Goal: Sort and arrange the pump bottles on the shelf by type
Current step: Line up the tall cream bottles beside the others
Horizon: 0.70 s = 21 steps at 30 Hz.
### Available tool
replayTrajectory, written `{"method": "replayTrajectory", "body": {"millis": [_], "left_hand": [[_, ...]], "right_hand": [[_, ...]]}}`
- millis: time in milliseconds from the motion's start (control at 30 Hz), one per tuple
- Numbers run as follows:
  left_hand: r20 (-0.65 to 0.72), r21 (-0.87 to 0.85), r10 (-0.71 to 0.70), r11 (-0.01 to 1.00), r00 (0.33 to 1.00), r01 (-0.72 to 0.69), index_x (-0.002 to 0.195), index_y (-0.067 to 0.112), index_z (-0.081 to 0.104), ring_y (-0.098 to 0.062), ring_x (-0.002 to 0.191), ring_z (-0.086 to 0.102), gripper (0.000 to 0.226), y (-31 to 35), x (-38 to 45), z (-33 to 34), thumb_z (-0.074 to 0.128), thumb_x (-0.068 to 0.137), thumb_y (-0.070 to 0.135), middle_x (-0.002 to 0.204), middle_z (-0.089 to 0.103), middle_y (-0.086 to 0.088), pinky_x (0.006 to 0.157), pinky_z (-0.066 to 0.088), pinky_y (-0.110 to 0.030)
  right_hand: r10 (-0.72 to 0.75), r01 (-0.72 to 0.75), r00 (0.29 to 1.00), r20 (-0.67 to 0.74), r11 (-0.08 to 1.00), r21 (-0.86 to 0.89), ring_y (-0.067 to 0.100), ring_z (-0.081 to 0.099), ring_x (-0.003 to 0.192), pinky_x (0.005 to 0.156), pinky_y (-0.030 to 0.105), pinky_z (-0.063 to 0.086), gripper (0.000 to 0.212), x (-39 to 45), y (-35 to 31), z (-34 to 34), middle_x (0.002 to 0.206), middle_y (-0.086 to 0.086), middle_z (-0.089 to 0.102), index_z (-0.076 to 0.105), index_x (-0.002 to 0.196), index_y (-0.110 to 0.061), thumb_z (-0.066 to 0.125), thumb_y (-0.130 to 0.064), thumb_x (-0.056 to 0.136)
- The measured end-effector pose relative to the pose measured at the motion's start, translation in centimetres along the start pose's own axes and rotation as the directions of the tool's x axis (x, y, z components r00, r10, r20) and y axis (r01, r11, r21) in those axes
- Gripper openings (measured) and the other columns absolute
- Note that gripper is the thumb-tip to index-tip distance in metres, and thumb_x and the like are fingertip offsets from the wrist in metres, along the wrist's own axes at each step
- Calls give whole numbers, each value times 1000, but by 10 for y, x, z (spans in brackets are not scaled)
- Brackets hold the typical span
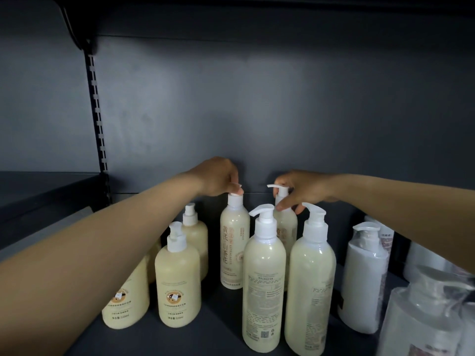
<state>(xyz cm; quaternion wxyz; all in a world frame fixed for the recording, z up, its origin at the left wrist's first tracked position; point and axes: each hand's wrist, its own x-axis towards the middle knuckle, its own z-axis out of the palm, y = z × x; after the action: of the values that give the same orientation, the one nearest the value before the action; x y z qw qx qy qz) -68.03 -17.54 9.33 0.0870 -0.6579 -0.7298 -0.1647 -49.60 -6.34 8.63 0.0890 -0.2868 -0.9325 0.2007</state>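
Note:
My left hand (218, 178) grips the pump top of a tall cream bottle with vertical lettering (234, 242), which stands upright at the shelf's middle. My right hand (300, 190) holds the neck of a second tall cream bottle (285, 227) just behind and to the right, partly hidden. Two more tall cream bottles stand in front, one (263, 286) turned label-back and another (309, 291) beside it. Short round cream bottles with a cow logo stand at the left: one in front (177, 283), one behind it (195, 235), one under my left forearm (126, 304).
White plastic-wrapped pump bottles (362, 281) crowd the right side, another (421, 319) at the front right corner. The dark shelf floor (213, 327) shows at the front between the groups. The grey back wall (257, 111) and a slotted upright (99, 119) bound the bay.

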Motion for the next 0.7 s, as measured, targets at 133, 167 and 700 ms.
{"method": "replayTrajectory", "body": {"millis": [133, 167, 700], "left_hand": [[-21, -3, -60, 998, 998, 60, 86, 6, 68, -29, 94, 61, 27, -3, 3, 2, 67, 81, 32, 97, 68, -13, 83, 47, -36], [-30, -1, -70, 998, 997, 70, 85, 6, 68, -29, 93, 61, 27, -3, 3, 2, 67, 80, 33, 96, 69, -13, 81, 47, -35], [-70, -88, -60, 995, 996, 53, 85, 6, 71, -24, 91, 63, 22, -6, 4, 7, 71, 78, 27, 94, 71, -10, 78, 45, -28]], "right_hand": [[8, -8, 1000, 2, 1000, 22, 35, 63, 104, 89, 49, 55, 24, 0, 1, -2, 106, 18, 66, 61, 99, -4, 73, -11, 79], [7, -7, 1000, 4, 1000, 27, 34, 64, 103, 88, 48, 55, 23, 0, 2, -2, 104, 17, 66, 61, 98, -4, 73, -10, 79], [2, -3, 1000, 12, 999, 53, 31, 64, 101, 87, 42, 56, 28, 3, 4, -1, 102, 12, 63, 59, 105, -3, 71, -9, 81]]}}
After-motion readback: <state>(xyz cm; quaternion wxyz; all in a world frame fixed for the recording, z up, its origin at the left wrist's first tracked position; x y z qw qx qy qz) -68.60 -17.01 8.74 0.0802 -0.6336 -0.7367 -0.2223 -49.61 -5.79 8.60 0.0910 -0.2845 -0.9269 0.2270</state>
